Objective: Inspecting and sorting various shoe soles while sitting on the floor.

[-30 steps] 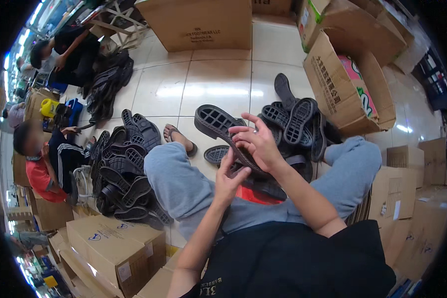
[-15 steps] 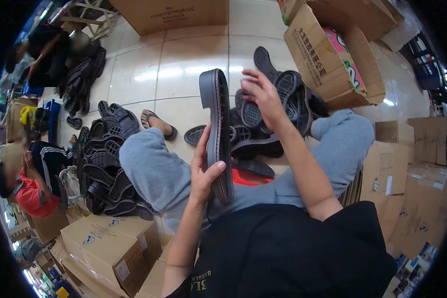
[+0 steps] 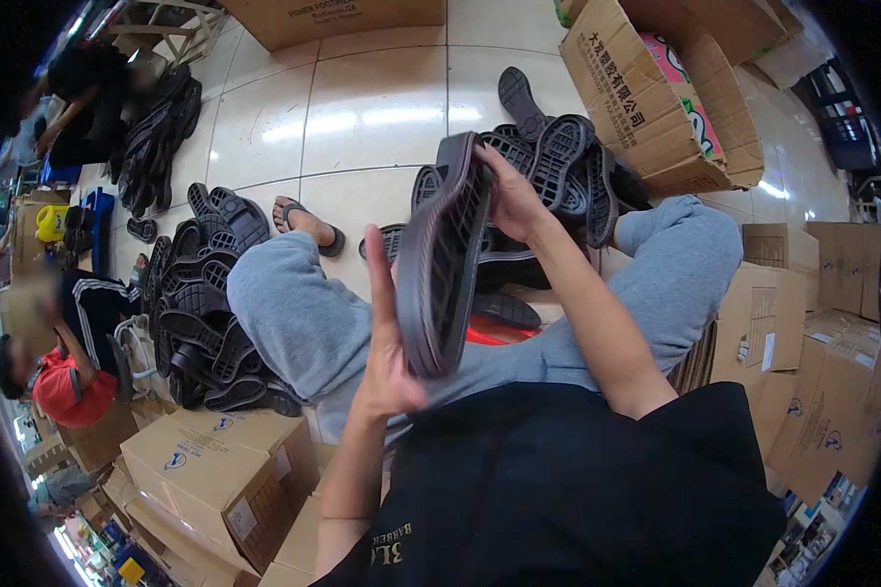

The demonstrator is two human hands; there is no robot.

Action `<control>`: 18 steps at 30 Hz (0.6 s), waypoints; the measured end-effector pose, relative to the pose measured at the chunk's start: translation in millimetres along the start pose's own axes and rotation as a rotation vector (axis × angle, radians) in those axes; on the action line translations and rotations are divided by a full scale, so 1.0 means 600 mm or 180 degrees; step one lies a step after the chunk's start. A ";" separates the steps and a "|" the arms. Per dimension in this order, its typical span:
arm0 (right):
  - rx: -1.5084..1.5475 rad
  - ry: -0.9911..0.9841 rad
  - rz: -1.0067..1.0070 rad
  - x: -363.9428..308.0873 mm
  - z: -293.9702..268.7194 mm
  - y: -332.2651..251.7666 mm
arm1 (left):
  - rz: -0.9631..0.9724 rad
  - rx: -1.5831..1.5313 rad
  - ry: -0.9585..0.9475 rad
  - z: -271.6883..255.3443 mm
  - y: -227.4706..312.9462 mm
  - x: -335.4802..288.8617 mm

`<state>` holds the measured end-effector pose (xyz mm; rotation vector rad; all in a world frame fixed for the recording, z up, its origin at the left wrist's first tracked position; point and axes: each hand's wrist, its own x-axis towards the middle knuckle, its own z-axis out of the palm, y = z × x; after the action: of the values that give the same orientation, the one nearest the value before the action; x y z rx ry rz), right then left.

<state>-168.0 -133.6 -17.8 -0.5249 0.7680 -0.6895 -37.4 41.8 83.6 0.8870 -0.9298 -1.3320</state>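
A dark shoe sole (image 3: 435,264) with a raised heel and a ribbed, hollow inner side is held up in front of me, partly smeared by motion. My right hand (image 3: 515,201) grips it at the heel end, fingers over the far edge. Beside its lower left edge, my left hand (image 3: 387,362) is open, with fingers stretched upward and the thumb apart; whether the palm touches the sole is hard to tell. Just beyond, a pile of similar soles (image 3: 560,161) lies between my legs, and a single sole (image 3: 504,311) rests by something red (image 3: 480,336).
Another heap of soles (image 3: 210,313) lies left of my knee. Closed cartons (image 3: 210,470) stand at lower left, more cartons (image 3: 754,323) at right, and an open carton (image 3: 646,108) at far right. A person in a red shirt (image 3: 73,382) sits at left.
My right hand has come in and taken hold of the sole's heel end. My left hand has loosened its grip and spread its fingers. The sole has turned and tilted rightward.
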 end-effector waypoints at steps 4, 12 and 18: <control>-0.0162 0.0220 0.0489 0.003 -0.008 0.054 | 0.0235 0.0850 0.0180 -0.030 0.025 0.005; -0.0760 -0.0237 0.1308 -0.031 0.022 0.062 | 0.0928 0.0922 0.0983 -0.089 0.060 0.019; -0.0445 -0.0453 0.1580 -0.038 0.030 0.045 | 0.0831 0.0101 0.1570 -0.121 0.061 0.011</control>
<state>-156.3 -96.2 -14.4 -0.4787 0.7762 -0.1376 43.6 36.8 89.9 1.0200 -0.6519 -0.8228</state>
